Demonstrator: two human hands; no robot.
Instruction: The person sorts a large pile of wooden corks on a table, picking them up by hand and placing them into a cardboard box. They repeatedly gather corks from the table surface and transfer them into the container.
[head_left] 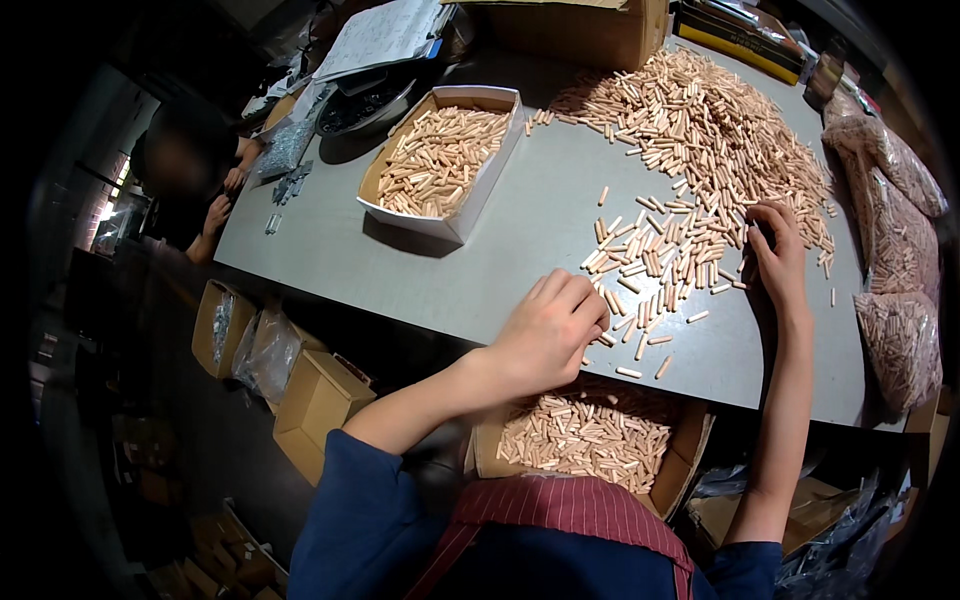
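Note:
Small pale wooden dowels lie in a large heap (700, 120) on the grey table (330, 240), and a looser scatter of dowels (665, 245) spreads from it toward me. My left hand (553, 330) is over the front table edge, at the left side of the scatter. Its fingers are curled, and what they hold, if anything, is hidden. My right hand (780, 255) rests at the right side of the scatter, fingers bent against the dowels and thumb apart from them. Below the table edge, in front of my apron, a cardboard box (690, 455) holds many dowels.
A white-sided box (490, 185) of dowels stands on the table. Plastic bags (895, 330) of dowels line the right edge. At the far left sits another person (180, 170), near a dark bowl (365, 105) and papers (385, 35). Open cartons (315, 405) stand low left.

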